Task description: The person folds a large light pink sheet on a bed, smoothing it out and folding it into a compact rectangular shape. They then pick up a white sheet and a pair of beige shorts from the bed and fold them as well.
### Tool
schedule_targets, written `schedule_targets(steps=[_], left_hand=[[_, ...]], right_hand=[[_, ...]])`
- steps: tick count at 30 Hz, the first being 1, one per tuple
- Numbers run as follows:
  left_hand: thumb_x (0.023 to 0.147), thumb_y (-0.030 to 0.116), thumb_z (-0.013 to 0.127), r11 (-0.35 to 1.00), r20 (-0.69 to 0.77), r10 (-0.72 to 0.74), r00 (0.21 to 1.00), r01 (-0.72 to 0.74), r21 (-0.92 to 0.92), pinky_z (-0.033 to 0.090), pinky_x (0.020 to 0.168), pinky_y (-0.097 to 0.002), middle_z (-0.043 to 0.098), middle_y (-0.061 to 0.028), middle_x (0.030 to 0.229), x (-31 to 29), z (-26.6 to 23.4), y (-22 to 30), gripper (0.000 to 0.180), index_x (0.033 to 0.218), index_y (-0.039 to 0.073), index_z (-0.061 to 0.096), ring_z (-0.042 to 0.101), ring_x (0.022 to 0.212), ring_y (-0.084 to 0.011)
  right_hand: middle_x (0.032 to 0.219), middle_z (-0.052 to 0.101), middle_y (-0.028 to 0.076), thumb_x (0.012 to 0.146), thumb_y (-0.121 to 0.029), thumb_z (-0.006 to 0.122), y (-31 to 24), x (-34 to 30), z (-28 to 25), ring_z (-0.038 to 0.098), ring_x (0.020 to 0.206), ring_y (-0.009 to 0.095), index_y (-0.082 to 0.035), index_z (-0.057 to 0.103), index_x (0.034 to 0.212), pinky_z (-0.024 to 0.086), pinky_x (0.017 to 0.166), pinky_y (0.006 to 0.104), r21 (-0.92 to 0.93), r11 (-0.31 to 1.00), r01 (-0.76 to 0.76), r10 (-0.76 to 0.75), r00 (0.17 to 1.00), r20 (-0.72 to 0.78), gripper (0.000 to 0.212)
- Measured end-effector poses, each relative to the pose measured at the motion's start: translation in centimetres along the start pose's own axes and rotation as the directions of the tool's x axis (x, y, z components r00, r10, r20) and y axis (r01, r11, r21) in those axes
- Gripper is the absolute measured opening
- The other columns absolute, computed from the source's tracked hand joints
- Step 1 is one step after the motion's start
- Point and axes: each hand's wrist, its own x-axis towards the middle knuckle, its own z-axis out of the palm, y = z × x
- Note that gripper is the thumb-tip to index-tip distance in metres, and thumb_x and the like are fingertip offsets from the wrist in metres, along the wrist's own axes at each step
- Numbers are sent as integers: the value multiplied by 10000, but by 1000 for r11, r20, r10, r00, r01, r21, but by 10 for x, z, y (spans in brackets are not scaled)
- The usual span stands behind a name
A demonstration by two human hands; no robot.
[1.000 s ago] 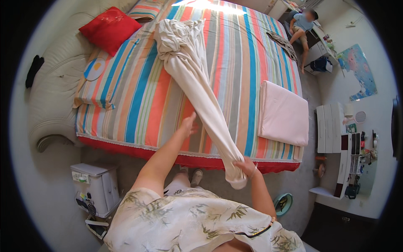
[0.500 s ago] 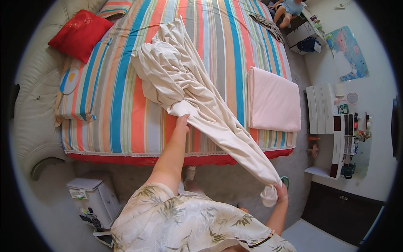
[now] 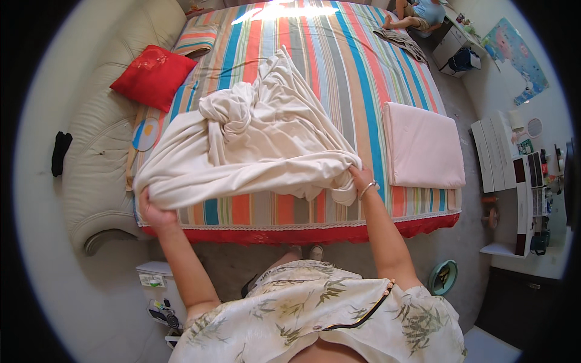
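Gripping the cream sheet (image 3: 254,145) by its near edge, left hand (image 3: 154,212) and right hand (image 3: 362,179) both closed on bunched fabric, spreading barely begun at frame centre.

The left hand (image 3: 152,213) and right hand (image 3: 361,179) grip a cream sheet (image 3: 254,145). It lies bunched on a striped bed (image 3: 363,78).

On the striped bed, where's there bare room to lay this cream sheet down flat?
The widest free patch on the striped bed is the far half, beyond the cream sheet and left of the folded pink sheet. A narrow strip runs between those two. The near left is crowded: bunched sheet, both hands, red pillow and striped pillow.
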Motion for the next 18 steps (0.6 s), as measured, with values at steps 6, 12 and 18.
schedule_targets(steps=[6, 12, 18], left_hand=[[870, 224, 445, 987, 242, 51, 969, -86, 138, 463, 873, -396, 608, -123, 1029, 0, 39, 33, 331, 1071, -12, 559, 592, 964, -256], [846, 65, 542, 887, 68, 112, 991, -131, 443, 502, 726, -286, 603, -57, 987, 82, 6, -96, 213, 1056, 32, 561, 596, 848, -160], [879, 108, 504, 944, 160, -113, 981, 56, 324, 437, 809, -318, 499, -67, 1187, 132, 2, -167, 448, 1295, 98, 341, 508, 1049, -197]], right_hand=[[979, 632, 85, 772, -99, 635, -17, 0, 44, 601, 859, 173, -3, 591, 1075, 491, 751, 287, 25, 999, -44, 42, 997, 66, 322], [1003, 632, 70, 772, -107, 607, -26, 5, 54, 591, 895, 167, -17, 603, 1087, 475, 779, 278, -12, 1000, 21, -21, 998, 55, 327], [1091, 609, 90, 798, -150, 595, -46, 49, 42, 573, 905, 168, -39, 488, 1244, 460, 761, 298, 136, 947, 290, -279, 956, -93, 472]])
